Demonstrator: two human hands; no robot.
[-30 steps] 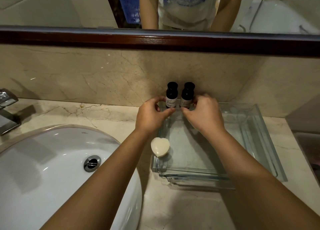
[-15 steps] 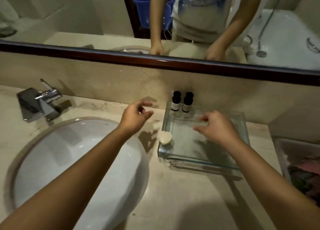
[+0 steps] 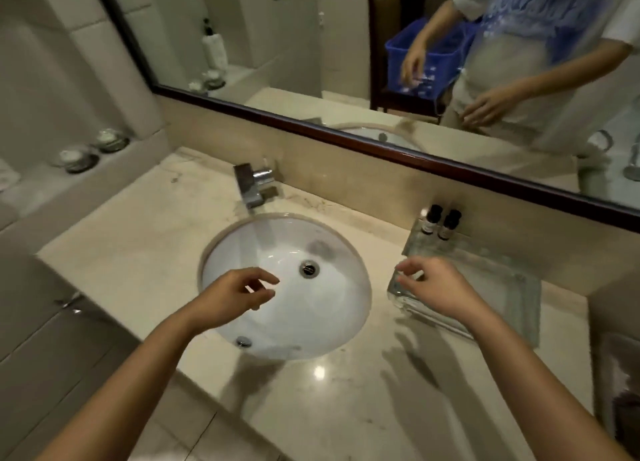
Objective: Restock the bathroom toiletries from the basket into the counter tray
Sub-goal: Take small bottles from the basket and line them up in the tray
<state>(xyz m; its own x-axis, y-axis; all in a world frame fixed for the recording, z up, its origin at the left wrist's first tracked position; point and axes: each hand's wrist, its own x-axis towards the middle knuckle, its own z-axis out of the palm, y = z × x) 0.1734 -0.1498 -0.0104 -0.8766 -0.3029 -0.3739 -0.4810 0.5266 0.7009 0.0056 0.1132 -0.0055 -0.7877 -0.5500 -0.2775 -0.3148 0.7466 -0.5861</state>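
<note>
Tray (image 3: pixel 502 280) of clear glass sits toward the counter's (image 3: pixel 138 238) right end by the back edge, with two dark bottles (image 3: pixel 430 219) upright in its back-left corner. Your right hand (image 3: pixel 436 287) hovers over its front-left corner and your left hand (image 3: pixel 228 297) over the sink (image 3: pixel 329 322). Both have loosely curled fingers and hold nothing.

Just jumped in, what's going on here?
Both of the person's hands are empty: the left hand hovers over the white sink basin, the right hand over the near left corner of the clear glass tray. Two small dark bottles with black caps stand at the tray's back left corner. The blue plastic basket shows only in the mirror.
</note>
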